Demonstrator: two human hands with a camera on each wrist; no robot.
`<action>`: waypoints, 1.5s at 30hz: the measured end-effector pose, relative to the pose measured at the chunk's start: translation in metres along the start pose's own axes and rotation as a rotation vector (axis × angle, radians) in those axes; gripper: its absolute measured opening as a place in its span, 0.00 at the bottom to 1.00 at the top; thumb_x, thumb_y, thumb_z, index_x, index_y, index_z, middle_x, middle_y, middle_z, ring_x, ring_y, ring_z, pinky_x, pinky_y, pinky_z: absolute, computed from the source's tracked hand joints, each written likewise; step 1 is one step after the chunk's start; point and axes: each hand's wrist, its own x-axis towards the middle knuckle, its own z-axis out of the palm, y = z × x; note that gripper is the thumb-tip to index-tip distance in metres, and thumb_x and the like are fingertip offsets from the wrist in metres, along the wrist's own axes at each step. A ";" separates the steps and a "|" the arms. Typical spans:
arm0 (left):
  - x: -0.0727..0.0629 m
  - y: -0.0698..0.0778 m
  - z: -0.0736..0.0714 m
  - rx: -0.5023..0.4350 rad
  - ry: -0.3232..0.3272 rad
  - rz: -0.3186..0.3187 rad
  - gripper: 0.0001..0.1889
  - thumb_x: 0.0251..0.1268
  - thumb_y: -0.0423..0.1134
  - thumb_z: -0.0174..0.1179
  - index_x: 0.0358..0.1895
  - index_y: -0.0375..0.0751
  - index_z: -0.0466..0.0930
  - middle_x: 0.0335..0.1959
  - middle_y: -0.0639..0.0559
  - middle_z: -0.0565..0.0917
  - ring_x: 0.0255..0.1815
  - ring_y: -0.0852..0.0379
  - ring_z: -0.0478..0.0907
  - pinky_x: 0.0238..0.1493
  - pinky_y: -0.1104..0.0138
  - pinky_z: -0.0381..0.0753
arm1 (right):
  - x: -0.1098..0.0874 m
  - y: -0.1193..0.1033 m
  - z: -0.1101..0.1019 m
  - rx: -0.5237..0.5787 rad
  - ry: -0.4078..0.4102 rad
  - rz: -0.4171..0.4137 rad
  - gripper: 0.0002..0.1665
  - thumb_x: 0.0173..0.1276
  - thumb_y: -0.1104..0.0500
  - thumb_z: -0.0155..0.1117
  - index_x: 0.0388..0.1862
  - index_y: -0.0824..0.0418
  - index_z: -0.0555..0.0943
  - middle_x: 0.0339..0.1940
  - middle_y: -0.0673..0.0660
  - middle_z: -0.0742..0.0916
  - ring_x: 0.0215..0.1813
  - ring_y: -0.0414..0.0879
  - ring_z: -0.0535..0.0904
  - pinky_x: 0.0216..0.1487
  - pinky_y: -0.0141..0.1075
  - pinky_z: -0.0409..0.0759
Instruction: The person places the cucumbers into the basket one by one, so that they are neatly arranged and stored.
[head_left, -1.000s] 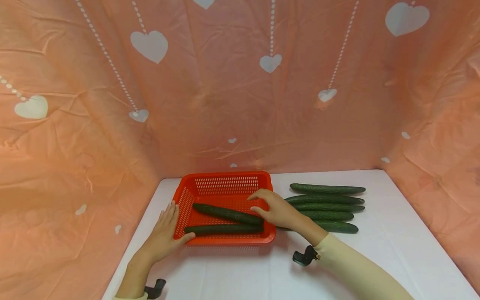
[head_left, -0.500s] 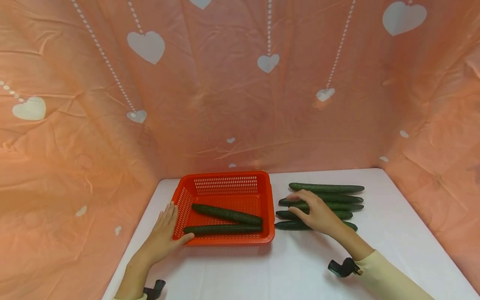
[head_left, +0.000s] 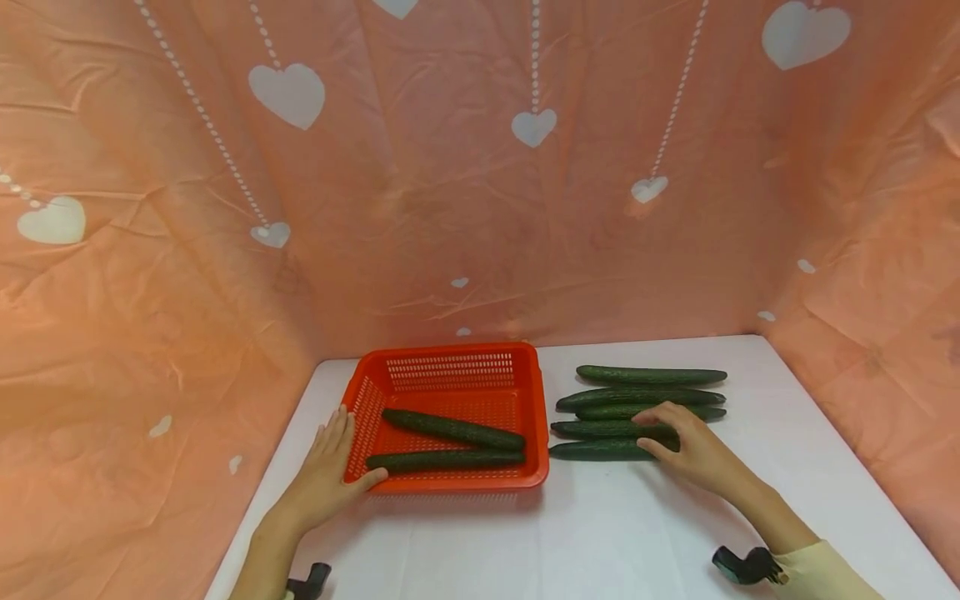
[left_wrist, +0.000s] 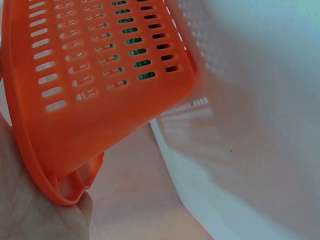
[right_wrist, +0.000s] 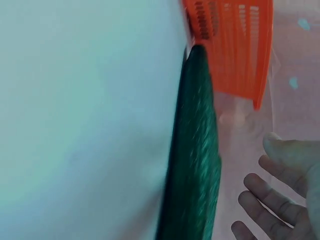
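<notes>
An orange-red perforated plastic basket (head_left: 457, 482) stands on the white table. Inside it lie two dark green cucumbers: one slants in the middle (head_left: 453, 428), the other runs along the front (head_left: 446, 460). My left hand (head_left: 322, 475) rests against the basket's left side, fingers straight and thumb at the front corner of the rim; the left wrist view has the basket wall (left_wrist: 115, 115) close up. My right hand (head_left: 697, 450) is above the right part of the front cucumber (head_left: 600, 450) of the row, fingers loosely spread. The right wrist view shows a gap between hand (right_wrist: 285, 195) and cucumber (right_wrist: 195, 150).
Several cucumbers lie side by side right of the basket, the rearmost (head_left: 652, 376) a little apart. An orange cloth (head_left: 420, 208) with white hearts hangs behind and at both sides of the table (head_left: 600, 533).
My right hand has moved from over the basket's right rim rightward to above the front cucumbers on the table. My left hand and the basket stay in place.
</notes>
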 end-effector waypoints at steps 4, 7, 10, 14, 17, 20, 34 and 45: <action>-0.001 0.000 0.000 -0.003 0.005 0.009 0.61 0.71 0.68 0.64 0.87 0.28 0.40 0.89 0.33 0.34 0.89 0.33 0.30 0.87 0.49 0.26 | -0.011 0.014 -0.004 -0.032 0.042 -0.012 0.20 0.61 0.67 0.83 0.50 0.58 0.87 0.45 0.47 0.86 0.47 0.45 0.82 0.46 0.38 0.83; -0.002 0.000 0.000 0.003 0.010 0.018 0.61 0.72 0.67 0.64 0.87 0.28 0.40 0.89 0.32 0.35 0.89 0.33 0.31 0.87 0.53 0.24 | -0.017 0.024 -0.006 -0.043 0.050 -0.004 0.20 0.58 0.67 0.84 0.48 0.58 0.87 0.43 0.47 0.84 0.44 0.44 0.80 0.44 0.36 0.82; -0.002 0.000 -0.001 0.004 0.010 0.018 0.61 0.72 0.67 0.64 0.87 0.28 0.40 0.89 0.32 0.35 0.89 0.33 0.31 0.87 0.54 0.23 | -0.023 0.031 -0.009 -0.045 0.032 0.023 0.20 0.58 0.66 0.84 0.48 0.58 0.86 0.41 0.47 0.82 0.42 0.43 0.78 0.42 0.37 0.83; -0.002 0.001 -0.001 0.000 0.008 0.018 0.61 0.72 0.67 0.64 0.87 0.27 0.40 0.89 0.32 0.35 0.89 0.33 0.30 0.87 0.52 0.24 | -0.029 0.036 -0.013 -0.056 0.004 0.064 0.20 0.57 0.65 0.85 0.46 0.59 0.86 0.39 0.47 0.81 0.40 0.40 0.76 0.40 0.37 0.80; -0.002 0.001 0.000 -0.002 0.010 0.020 0.61 0.72 0.67 0.64 0.87 0.27 0.40 0.89 0.32 0.35 0.89 0.33 0.30 0.87 0.55 0.22 | -0.031 0.036 -0.014 -0.068 -0.034 0.106 0.19 0.57 0.63 0.86 0.45 0.60 0.85 0.39 0.48 0.80 0.40 0.40 0.75 0.40 0.38 0.79; -0.002 0.000 0.001 0.000 0.013 0.023 0.61 0.72 0.67 0.64 0.87 0.27 0.40 0.89 0.32 0.35 0.89 0.34 0.30 0.85 0.60 0.20 | -0.032 0.036 -0.013 -0.079 -0.082 0.162 0.20 0.58 0.61 0.86 0.45 0.59 0.85 0.39 0.49 0.80 0.41 0.43 0.75 0.42 0.40 0.78; -0.001 0.001 0.000 0.011 0.014 0.016 0.62 0.70 0.68 0.65 0.87 0.27 0.41 0.89 0.32 0.36 0.90 0.34 0.32 0.88 0.47 0.28 | -0.040 0.039 -0.015 -0.035 -0.243 0.207 0.20 0.63 0.54 0.84 0.50 0.60 0.87 0.42 0.48 0.81 0.41 0.37 0.74 0.40 0.39 0.80; -0.002 -0.001 0.002 0.006 0.025 0.024 0.62 0.70 0.67 0.65 0.86 0.27 0.42 0.89 0.31 0.37 0.89 0.33 0.32 0.88 0.48 0.27 | -0.044 0.029 -0.012 0.062 -0.200 0.253 0.17 0.75 0.56 0.74 0.57 0.59 0.81 0.53 0.51 0.87 0.57 0.50 0.84 0.54 0.47 0.85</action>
